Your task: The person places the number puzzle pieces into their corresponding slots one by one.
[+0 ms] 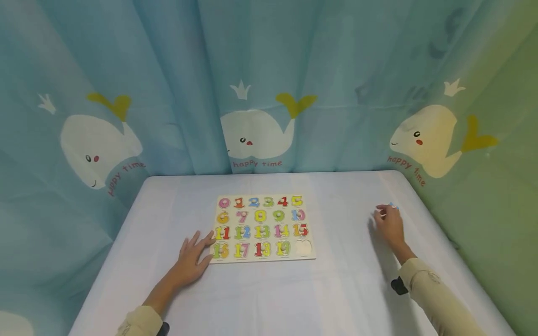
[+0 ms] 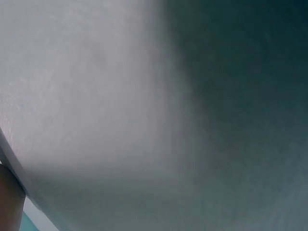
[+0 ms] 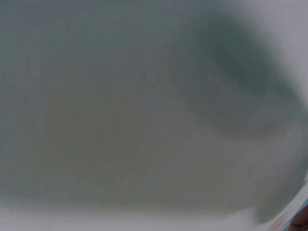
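A wooden number puzzle board (image 1: 265, 255) lies on the table, its colourful pegged pieces running from 0 to 19. The lower right recess (image 1: 304, 248) holds no piece. My left hand (image 1: 194, 259) rests at the board's left side with spread fingers, the fingertips touching its edge. Over the table's right part is my right hand (image 1: 390, 225), its fingers bent towards the left, with nothing visible between thumb and forefinger. Just beyond its knuckles shows a small bit of a blue thing (image 1: 394, 205); the hand hides the rest. Both wrist views are mostly blurred cloth.
A white cloth covers the table (image 1: 344, 280). Around its back and sides hang blue-green curtains (image 1: 176, 70) printed with whales. The table's right edge runs close beside the right forearm. Dark wrist straps (image 1: 399, 285) show below the cuffs.
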{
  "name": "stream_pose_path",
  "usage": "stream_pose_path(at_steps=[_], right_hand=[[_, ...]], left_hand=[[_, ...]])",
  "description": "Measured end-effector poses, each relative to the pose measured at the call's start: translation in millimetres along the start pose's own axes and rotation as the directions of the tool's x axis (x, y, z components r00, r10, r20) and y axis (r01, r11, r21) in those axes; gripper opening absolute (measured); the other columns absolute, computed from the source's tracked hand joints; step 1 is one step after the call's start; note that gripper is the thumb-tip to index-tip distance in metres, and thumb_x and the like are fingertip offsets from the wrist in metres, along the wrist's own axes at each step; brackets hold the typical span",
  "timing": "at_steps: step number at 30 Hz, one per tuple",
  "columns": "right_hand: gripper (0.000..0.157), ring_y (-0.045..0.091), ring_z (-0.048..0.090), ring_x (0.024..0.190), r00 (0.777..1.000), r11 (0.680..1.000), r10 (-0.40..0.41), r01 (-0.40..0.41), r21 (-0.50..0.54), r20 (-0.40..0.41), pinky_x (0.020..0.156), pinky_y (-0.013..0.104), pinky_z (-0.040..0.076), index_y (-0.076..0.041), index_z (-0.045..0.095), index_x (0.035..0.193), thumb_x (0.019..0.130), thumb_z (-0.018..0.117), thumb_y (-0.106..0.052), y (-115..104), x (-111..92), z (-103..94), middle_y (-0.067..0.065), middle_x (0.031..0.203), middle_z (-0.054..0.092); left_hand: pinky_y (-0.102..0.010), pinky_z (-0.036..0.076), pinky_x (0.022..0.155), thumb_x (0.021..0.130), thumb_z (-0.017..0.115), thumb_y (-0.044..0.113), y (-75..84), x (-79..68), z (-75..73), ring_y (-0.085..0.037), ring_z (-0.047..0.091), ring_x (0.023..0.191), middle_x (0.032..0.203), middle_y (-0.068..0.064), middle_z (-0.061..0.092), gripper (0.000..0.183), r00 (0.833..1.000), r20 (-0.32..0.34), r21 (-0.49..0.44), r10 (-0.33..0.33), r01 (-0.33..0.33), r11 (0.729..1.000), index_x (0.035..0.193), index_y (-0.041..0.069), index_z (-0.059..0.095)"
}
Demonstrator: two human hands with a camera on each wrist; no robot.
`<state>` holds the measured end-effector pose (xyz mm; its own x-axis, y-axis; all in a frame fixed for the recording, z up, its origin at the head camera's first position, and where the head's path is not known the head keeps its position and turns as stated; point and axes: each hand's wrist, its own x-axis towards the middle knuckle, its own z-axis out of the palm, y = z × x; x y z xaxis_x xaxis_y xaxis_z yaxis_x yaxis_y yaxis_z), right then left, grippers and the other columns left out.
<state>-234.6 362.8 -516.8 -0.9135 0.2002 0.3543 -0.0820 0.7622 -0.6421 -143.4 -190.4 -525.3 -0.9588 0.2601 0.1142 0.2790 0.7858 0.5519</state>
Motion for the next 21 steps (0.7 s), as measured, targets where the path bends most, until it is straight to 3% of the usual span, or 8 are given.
stream_pose_path(at_steps=[3, 6, 10, 14, 17, 21], right_hand=[[0.030, 0.042, 0.055, 0.086, 0.993, 0.993, 0.112, -0.113, -0.033, -0.030, 0.069, 0.046, 0.044, 0.018, 0.055, 0.109, 0.090, 0.053, -0.005, 25, 9, -15.6, 0.033, 0.094, 0.056], [0.036, 0.045, 0.054, 0.090, 0.987, 0.986, 0.158, -0.157, -0.056, 0.023, 0.071, 0.049, 0.045, 0.019, 0.051, 0.114, 0.092, 0.053, -0.009, 39, 15, -22.9, 0.036, 0.100, 0.055], [0.042, 0.047, 0.050, 0.098, 0.975, 0.981, 0.187, -0.179, -0.069, 0.121, 0.081, 0.055, 0.043, 0.019, 0.044, 0.120, 0.094, 0.050, -0.014, 41, 24, -23.8, 0.036, 0.107, 0.051], [0.046, 0.047, 0.048, 0.102, 0.953, 0.965, 0.260, -0.251, -0.076, 0.155, 0.086, 0.055, 0.040, 0.018, 0.042, 0.124, 0.094, 0.052, -0.016, 37, 33, -22.0, 0.036, 0.111, 0.049], [0.043, 0.045, 0.048, 0.097, 0.945, 0.955, 0.292, -0.279, -0.103, 0.148, 0.081, 0.051, 0.042, 0.018, 0.044, 0.122, 0.093, 0.053, -0.013, 40, 32, -27.7, 0.035, 0.109, 0.050], [0.034, 0.042, 0.051, 0.088, 0.950, 0.949, 0.297, -0.281, -0.146, 0.099, 0.069, 0.044, 0.040, 0.017, 0.049, 0.114, 0.091, 0.052, -0.007, 44, 24, -35.9, 0.033, 0.099, 0.056]], left_hand=[[-0.059, -0.001, 0.108, 0.090, 0.058, 0.015, -1.2, -6.1, -6.3, -0.042, 0.015, 0.138, 0.148, -0.010, 0.036, 0.041, 1.000, -0.014, 0.009, -0.001, 0.001, 1.000, 0.130, 0.008, 0.053], [-0.060, 0.000, 0.107, 0.090, 0.057, 0.015, -1.8, -8.7, -11.8, -0.043, 0.016, 0.137, 0.146, -0.011, 0.037, 0.039, 0.999, -0.037, 0.016, 0.017, -0.016, 1.000, 0.128, 0.007, 0.053], [-0.059, 0.000, 0.108, 0.091, 0.056, 0.014, -2.8, -10.8, -15.3, -0.042, 0.016, 0.137, 0.147, -0.010, 0.038, 0.038, 0.999, -0.034, 0.018, 0.013, -0.012, 1.000, 0.128, 0.008, 0.053], [-0.058, 0.000, 0.108, 0.090, 0.057, 0.014, -1.6, -12.0, -13.1, -0.040, 0.015, 0.138, 0.148, -0.008, 0.036, 0.040, 1.000, -0.011, 0.010, -0.008, 0.008, 1.000, 0.130, 0.009, 0.053], [-0.057, -0.001, 0.109, 0.091, 0.057, 0.015, 0.7, -9.2, -7.2, -0.038, 0.014, 0.139, 0.148, -0.007, 0.036, 0.040, 1.000, 0.003, 0.003, -0.008, 0.008, 1.000, 0.130, 0.009, 0.053], [-0.055, -0.002, 0.109, 0.092, 0.056, 0.019, 2.8, -4.4, 0.7, -0.037, 0.013, 0.140, 0.149, -0.004, 0.035, 0.040, 1.000, 0.028, 0.013, 0.003, -0.003, 1.000, 0.131, 0.011, 0.052]])
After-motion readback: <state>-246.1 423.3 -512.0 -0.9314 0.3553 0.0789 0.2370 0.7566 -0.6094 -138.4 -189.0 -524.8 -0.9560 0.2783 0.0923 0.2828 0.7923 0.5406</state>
